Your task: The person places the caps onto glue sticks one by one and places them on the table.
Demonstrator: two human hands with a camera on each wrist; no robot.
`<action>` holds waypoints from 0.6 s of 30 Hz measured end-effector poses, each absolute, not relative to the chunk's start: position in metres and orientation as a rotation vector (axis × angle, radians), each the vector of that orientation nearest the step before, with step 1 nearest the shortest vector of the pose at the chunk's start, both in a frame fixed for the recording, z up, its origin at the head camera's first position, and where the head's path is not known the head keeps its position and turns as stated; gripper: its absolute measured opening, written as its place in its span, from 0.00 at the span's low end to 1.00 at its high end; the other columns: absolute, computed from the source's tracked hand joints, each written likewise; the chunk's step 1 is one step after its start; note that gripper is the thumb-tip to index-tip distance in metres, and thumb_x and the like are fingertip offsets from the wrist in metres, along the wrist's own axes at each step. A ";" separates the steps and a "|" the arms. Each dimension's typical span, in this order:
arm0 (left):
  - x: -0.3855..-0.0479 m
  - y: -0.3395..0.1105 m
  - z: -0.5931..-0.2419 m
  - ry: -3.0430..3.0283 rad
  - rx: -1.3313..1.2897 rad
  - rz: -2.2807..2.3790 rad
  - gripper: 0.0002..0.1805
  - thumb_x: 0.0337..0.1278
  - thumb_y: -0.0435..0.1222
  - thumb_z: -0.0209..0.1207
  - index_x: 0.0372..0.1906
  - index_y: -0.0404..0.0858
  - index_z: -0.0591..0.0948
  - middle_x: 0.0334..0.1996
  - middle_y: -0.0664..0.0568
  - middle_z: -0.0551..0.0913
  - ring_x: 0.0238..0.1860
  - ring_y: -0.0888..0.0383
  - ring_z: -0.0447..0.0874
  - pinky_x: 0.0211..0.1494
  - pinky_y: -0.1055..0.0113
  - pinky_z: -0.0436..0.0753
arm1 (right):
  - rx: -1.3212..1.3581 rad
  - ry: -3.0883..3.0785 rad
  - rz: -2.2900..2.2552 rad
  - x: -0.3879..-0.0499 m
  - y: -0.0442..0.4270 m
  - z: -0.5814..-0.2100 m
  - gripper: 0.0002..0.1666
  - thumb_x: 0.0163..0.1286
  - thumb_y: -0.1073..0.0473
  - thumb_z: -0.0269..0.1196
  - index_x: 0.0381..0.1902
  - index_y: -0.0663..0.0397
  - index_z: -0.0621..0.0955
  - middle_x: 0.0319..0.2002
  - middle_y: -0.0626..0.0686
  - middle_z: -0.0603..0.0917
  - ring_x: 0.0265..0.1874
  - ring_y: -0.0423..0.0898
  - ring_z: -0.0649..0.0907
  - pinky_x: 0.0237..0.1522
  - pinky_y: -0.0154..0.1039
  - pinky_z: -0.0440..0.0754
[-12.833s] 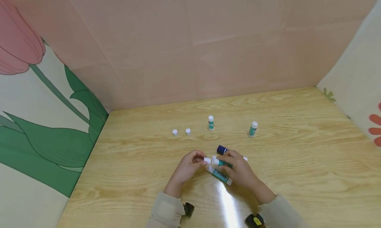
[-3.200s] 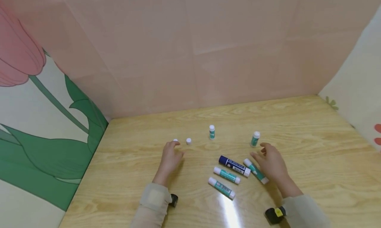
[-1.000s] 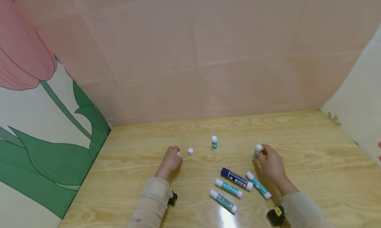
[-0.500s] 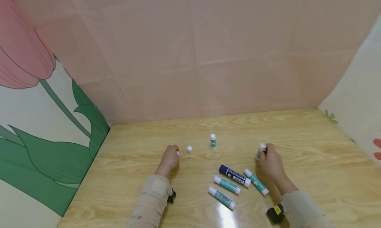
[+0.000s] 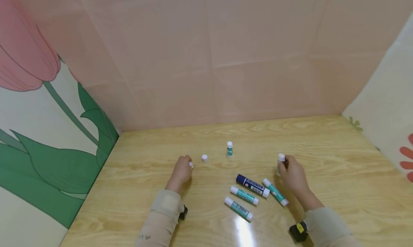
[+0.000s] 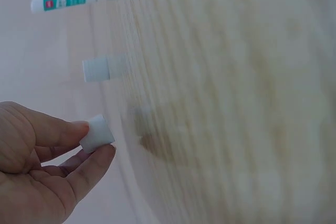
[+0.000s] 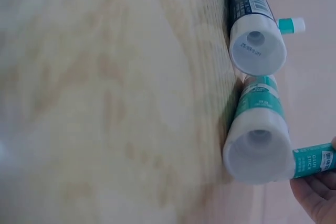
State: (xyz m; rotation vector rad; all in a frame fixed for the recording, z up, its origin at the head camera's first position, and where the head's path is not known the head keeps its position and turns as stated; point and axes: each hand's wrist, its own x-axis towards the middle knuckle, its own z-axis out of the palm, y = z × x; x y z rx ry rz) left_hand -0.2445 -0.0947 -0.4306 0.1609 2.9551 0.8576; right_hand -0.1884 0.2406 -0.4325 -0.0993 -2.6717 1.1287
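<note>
Left hand [image 5: 182, 171]: While the navy glue stick [image 5: 252, 185] lies on its side, this hand, well to its left and slightly beyond it, pinches a white glue-stick cap [image 6: 97, 134] between thumb and fingertips; the cap is tilted.
Right hand [image 5: 294, 175]: to the right of the navy glue stick, thumb and fingers narrowed round a held teal glue stick [image 7: 315, 160], roughly upright, its white upper end showing above the grip; whether its foot touches the wooden tabletop [image 5: 129, 204], I cannot tell.
Free white cap [image 5: 204, 158]: on the tabletop, beyond the navy glue stick and to its left, nearer to it than the pinched one.
Standing teal glue stick [image 5: 229, 149]: upright, beyond the navy glue stick's dark end and slightly left of it.
Slanting teal glue stick [image 5: 275, 192]: on its side, just beside the navy glue stick's white end, on the right; contact unclear.
Middle teal glue stick [image 5: 244, 195]: just on the person's side of the navy glue stick, roughly parallel to it.
Nearest teal glue stick [image 5: 238, 209]: same slant, farther from the navy glue stick toward the person.
Pink backdrop [image 5: 209, 60]: well beyond the navy glue stick, behind the tabletop.
</note>
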 end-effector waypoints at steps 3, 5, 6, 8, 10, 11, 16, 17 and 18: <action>-0.242 -0.095 -0.431 2.964 0.178 0.869 0.10 0.50 0.24 0.48 0.40 0.27 0.73 0.31 0.42 0.70 0.36 0.48 0.71 0.43 0.58 0.72 | -0.093 -2.660 1.135 -0.187 0.240 -0.433 0.21 0.66 0.65 0.46 0.49 0.81 0.62 0.42 0.76 0.70 0.41 0.66 0.72 0.39 0.53 0.73; -0.241 -0.095 -0.431 2.962 0.175 0.876 0.11 0.50 0.25 0.48 0.40 0.27 0.73 0.32 0.41 0.71 0.37 0.47 0.71 0.44 0.58 0.72 | -0.078 -2.641 1.132 -0.187 0.240 -0.434 0.20 0.66 0.65 0.46 0.49 0.81 0.62 0.41 0.76 0.70 0.41 0.66 0.73 0.38 0.53 0.73; -0.240 -0.095 -0.431 2.956 0.169 0.888 0.11 0.50 0.25 0.48 0.40 0.27 0.73 0.32 0.41 0.71 0.37 0.47 0.71 0.44 0.58 0.72 | -0.071 -2.632 1.130 -0.186 0.240 -0.434 0.20 0.66 0.65 0.46 0.49 0.81 0.62 0.41 0.76 0.70 0.40 0.66 0.73 0.38 0.53 0.73; -0.237 -0.095 -0.430 2.954 0.166 0.906 0.11 0.50 0.24 0.49 0.41 0.26 0.73 0.33 0.40 0.72 0.38 0.46 0.71 0.44 0.58 0.71 | -0.062 -2.627 1.126 -0.185 0.240 -0.435 0.21 0.66 0.65 0.46 0.49 0.81 0.62 0.41 0.75 0.71 0.40 0.66 0.73 0.37 0.54 0.73; -0.235 -0.095 -0.429 2.951 0.173 0.933 0.11 0.50 0.24 0.49 0.41 0.27 0.73 0.34 0.40 0.73 0.39 0.46 0.72 0.44 0.58 0.72 | -0.063 -2.624 1.123 -0.185 0.239 -0.435 0.21 0.67 0.64 0.46 0.49 0.80 0.62 0.41 0.75 0.71 0.40 0.65 0.73 0.37 0.53 0.73; -0.234 -0.095 -0.429 2.953 0.186 0.952 0.11 0.50 0.25 0.50 0.41 0.27 0.73 0.34 0.40 0.73 0.39 0.47 0.72 0.44 0.58 0.72 | -0.062 -2.624 1.122 -0.184 0.239 -0.435 0.21 0.67 0.64 0.46 0.49 0.80 0.63 0.41 0.74 0.71 0.40 0.65 0.73 0.37 0.53 0.73; -0.229 -0.095 -0.428 2.960 0.237 1.064 0.11 0.49 0.24 0.51 0.40 0.27 0.74 0.34 0.40 0.74 0.39 0.47 0.72 0.44 0.58 0.72 | -0.053 -2.596 1.094 -0.182 0.238 -0.436 0.20 0.66 0.64 0.48 0.48 0.80 0.64 0.38 0.73 0.73 0.37 0.63 0.74 0.36 0.53 0.74; -0.228 -0.095 -0.427 2.959 0.239 1.089 0.11 0.48 0.24 0.51 0.40 0.27 0.73 0.34 0.41 0.74 0.38 0.48 0.72 0.43 0.58 0.72 | -0.051 -2.587 1.090 -0.182 0.237 -0.437 0.20 0.65 0.64 0.49 0.47 0.80 0.65 0.38 0.73 0.73 0.37 0.63 0.74 0.35 0.53 0.74; -0.227 -0.094 -0.427 2.953 0.233 1.113 0.11 0.48 0.24 0.51 0.40 0.27 0.73 0.34 0.41 0.74 0.38 0.48 0.72 0.43 0.58 0.72 | -0.050 -2.579 1.084 -0.182 0.237 -0.438 0.20 0.65 0.64 0.50 0.47 0.80 0.65 0.37 0.73 0.73 0.36 0.63 0.75 0.35 0.53 0.74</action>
